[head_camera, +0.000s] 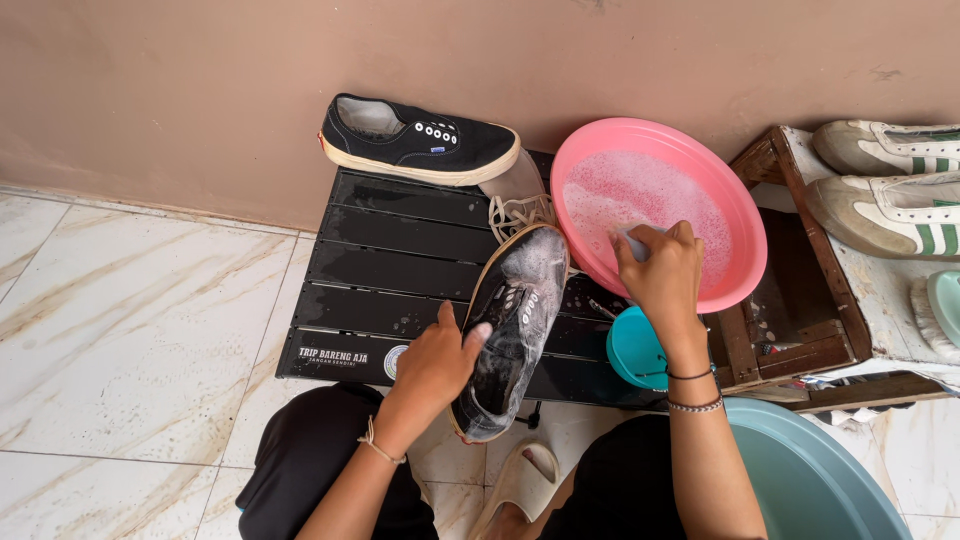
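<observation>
My left hand (437, 366) grips the side of a black sneaker (509, 325) covered in soap foam, tilted on the front of a low black slatted table (385, 260). My right hand (662, 272) reaches into a pink basin (735, 200) of foamy water and closes on a small pale object, probably a sponge or brush. A second, dry black sneaker (420, 140) stands at the back of the table against the wall. Loose white laces (512, 212) lie between the two shoes.
A small teal bowl (634, 350) sits under the pink basin. A wooden crate (800, 300) stands at right, with two white sneakers with green stripes (895, 190) on a surface beside it. A large teal tub (810, 470) is at the lower right. A beige sandal (520, 485) is on the tiled floor.
</observation>
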